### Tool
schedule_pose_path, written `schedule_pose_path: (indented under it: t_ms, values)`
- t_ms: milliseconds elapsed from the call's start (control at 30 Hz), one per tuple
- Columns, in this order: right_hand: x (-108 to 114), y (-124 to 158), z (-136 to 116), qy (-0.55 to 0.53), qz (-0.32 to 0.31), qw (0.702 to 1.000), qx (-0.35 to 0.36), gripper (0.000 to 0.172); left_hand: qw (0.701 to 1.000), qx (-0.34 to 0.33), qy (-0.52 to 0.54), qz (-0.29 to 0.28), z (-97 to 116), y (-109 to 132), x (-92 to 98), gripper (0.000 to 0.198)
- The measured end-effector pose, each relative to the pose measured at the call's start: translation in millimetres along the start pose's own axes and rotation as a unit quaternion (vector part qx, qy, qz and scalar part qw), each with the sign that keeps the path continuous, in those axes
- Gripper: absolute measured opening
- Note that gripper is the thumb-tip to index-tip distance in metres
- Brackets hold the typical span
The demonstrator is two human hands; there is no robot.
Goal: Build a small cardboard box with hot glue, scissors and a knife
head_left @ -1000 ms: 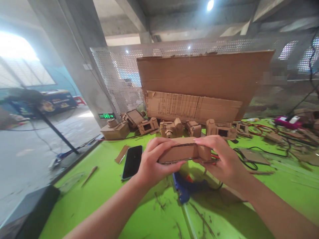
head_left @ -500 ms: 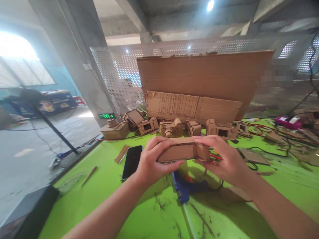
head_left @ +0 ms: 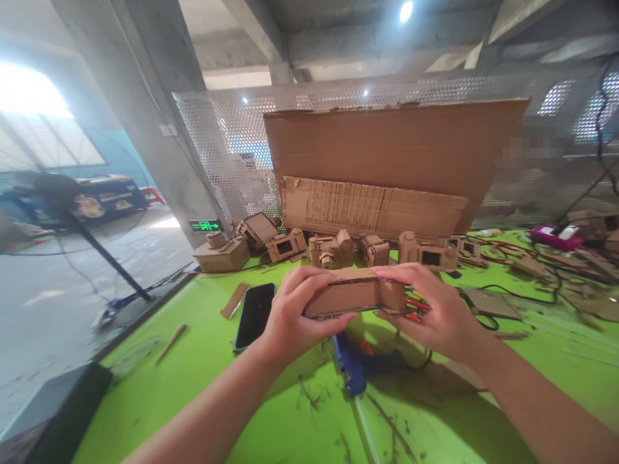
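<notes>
A flat, oblong brown cardboard box (head_left: 355, 295) was held above the bright green table (head_left: 203, 367), over a blue glue gun (head_left: 352, 370), its ends clasped by the left hand (head_left: 293, 316) and the right hand (head_left: 438, 312), fingers curled over its top edge.

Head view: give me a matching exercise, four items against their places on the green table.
Items:
1. cardboard box
2. phone
3. blue glue gun
4. row of cardboard cameras

Places:
A. lying flat, beside the left hand
B. on the table beneath the hands
C. along the back, below the big cardboard sheet
D. held up between both hands

Pairs: 1-D, 2-A, 3-B, 4-C
</notes>
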State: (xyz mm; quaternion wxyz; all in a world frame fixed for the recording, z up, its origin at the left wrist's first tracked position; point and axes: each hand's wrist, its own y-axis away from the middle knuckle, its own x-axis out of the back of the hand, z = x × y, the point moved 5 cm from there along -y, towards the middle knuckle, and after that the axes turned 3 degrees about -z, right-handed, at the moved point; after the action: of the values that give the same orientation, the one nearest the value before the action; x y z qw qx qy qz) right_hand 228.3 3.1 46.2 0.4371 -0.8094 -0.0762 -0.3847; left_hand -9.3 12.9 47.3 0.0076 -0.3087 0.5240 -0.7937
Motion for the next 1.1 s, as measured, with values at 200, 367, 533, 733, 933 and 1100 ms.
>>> schedule_pose_path:
  t_ms: [200,367,533,733,933,1100]
  values:
    - [-2,0,-1,-0.006,0.011,1.0,0.01,0.051,1.0,-0.003,0.009,0.004,2,1,0.7,0.053]
    - [-6,1,-2,0.009,0.038,0.999,-0.001,0.052,1.0,0.0,0.03,-0.003,4,1,-2.5,0.053]
    - [-10,3,-2,0.029,0.052,0.998,0.004,0.051,0.999,0.0,0.032,0.001,5,0,-2.7,0.053]
    - [-12,3,-5,0.04,0.056,0.998,0.016,0.052,0.999,0.004,0.033,0.003,7,0,-1.4,0.051]
    - [-11,3,-5,0.039,0.051,0.998,0.008,0.052,1.0,-0.006,0.03,-0.005,5,0,-2.1,0.056]
    - [-9,2,-4,0.033,0.037,0.999,-0.011,0.05,0.998,-0.019,0.032,-0.045,1,-2,-2.8,0.062]
